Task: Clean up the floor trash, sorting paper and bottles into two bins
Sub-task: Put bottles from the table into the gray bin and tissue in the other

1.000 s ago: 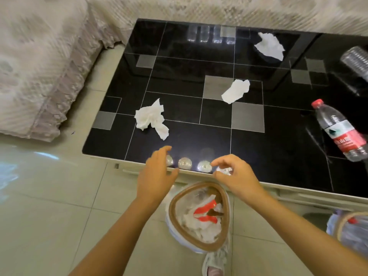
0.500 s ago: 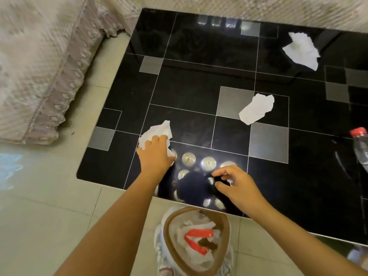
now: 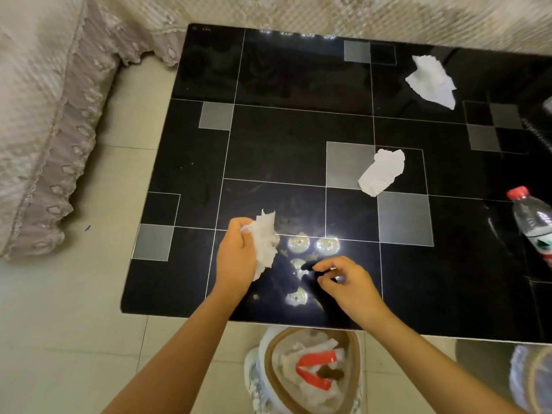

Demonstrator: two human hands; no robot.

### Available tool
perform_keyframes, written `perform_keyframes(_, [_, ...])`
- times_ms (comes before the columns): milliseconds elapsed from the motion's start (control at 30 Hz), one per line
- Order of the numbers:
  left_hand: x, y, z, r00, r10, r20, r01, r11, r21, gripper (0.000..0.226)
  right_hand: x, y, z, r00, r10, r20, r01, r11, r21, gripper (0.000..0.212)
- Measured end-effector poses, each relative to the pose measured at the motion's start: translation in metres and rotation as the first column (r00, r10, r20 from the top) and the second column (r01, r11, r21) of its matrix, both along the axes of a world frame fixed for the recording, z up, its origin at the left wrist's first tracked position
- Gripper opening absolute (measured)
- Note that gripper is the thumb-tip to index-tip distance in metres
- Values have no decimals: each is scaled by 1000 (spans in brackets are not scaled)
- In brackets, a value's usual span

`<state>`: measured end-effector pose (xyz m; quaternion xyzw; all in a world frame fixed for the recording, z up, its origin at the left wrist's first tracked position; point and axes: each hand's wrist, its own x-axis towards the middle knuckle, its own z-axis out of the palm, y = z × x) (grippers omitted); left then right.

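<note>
Left hand [image 3: 236,258]: forearm reaches in from the lower edge, over the near part of the black glossy surface [image 3: 283,138]; fingers curled round a crumpled white paper [image 3: 264,243], which hangs from the grip just above the surface.

Right hand [image 3: 349,283]: forearm enters from the lower right; hand sits low over the surface beside the left hand, fingers loosely curled with thumb and forefinger near each other, holding nothing.

Second paper [image 3: 382,171]: lying loose mid-surface, well apart from both hands.

Third paper [image 3: 431,80]: lying towards the far right corner.

Bottle [image 3: 533,222]: clear plastic, red cap, on its side at the right edge; label with red and green print, writing too blurred to read.

Bin [image 3: 307,372]: on the floor just below the near edge, between the forearms, containing white paper and a red-and-white item.

Second bin [image 3: 531,380]: partly in view at lower right, blurred.
</note>
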<state>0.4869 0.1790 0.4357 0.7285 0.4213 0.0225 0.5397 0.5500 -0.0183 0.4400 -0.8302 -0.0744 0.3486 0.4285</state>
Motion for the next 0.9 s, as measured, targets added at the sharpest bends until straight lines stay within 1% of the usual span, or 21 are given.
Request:
perform_keyframes(67, [-1, -3, 6, 996, 84, -3, -84, 989, -118, 16, 0, 5, 2, 999, -51, -11, 51, 999, -3, 27])
perform_keyframes(133, [-1, -10, 9, 990, 137, -40, -143, 964, -224, 18, 2, 7, 8, 996, -91, -20, 91, 996, 16, 28])
perform_keyframes(200, [0, -17, 10, 976, 196, -92, -216, 903, -370, 25, 7, 10, 15, 995, -101, -18, 101, 995, 11, 27])
perform_keyframes(233, [0, -20, 10, 972, 206, -117, -237, 867, -439, 29, 13, 10, 17, 995, -96, 12, 96, 995, -1, 26])
perform_keyframes(267, [1, -22, 9, 975, 181, -129, -220, 855, -469, 30, 22, 8, 16, 994, -79, 74, 81, 996, -24, 25])
perform_keyframes(333, [4, -26, 8, 992, 57, -111, -103, 879, -466, 27, 50, 2, 11, 973, -17, 230, 42, 994, -104, 33])
perform_keyframes(400, [5, -31, 2, 997, -32, -74, -8, 875, -484, 32, 87, -6, 1, 941, 61, 334, 10, 978, -207, 45])
perform_keyframes(467, [6, -38, -4, 990, -116, -77, 67, 880, -470, 34, 124, -13, -8, 911, 157, 382, -17, 938, -346, 56])
perform_keyframes(533, [8, -46, -10, 984, -148, -96, 95, 903, -420, 27, 157, -18, -17, 883, 282, 374, -56, 856, -514, 69])
perform_keyframes(567, [10, -51, -11, 989, -124, -87, 77, 907, -413, 20, 171, -18, -20, 870, 339, 359, -78, 813, -577, 75])
perform_keyframes(633, [15, -58, -13, 997, -60, -57, 31, 911, -412, 9, 194, -12, -24, 862, 388, 325, -108, 768, -631, 84])
perform_keyframes(667, [17, -62, -15, 998, -30, -55, 6, 914, -405, 8, 205, -8, -27, 867, 396, 303, -125, 760, -638, 85])
perform_keyframes(733, [22, -67, -22, 998, 22, -66, -46, 924, -381, 14, 224, -2, -34, 867, 440, 236, -188, 726, -662, 86])
perform_keyframes(800, [24, -74, -30, 996, 50, -78, -74, 933, -352, 21, 238, -3, -43, 849, 506, 153, -274, 669, -690, 84])
perform_keyframes(833, [23, -78, -34, 995, 68, -79, -91, 935, -343, 23, 240, -6, -47, 839, 527, 136, -302, 658, -690, 81])
perform_keyframes(867, [21, -83, -37, 992, 97, -84, -119, 936, -332, 23, 239, -9, -51, 829, 536, 163, -303, 673, -675, 74])
perform_keyframes(900, [20, -89, -38, 987, 131, -92, -153, 936, -317, 24, 236, -13, -54, 816, 531, 229, -276, 705, -653, 63])
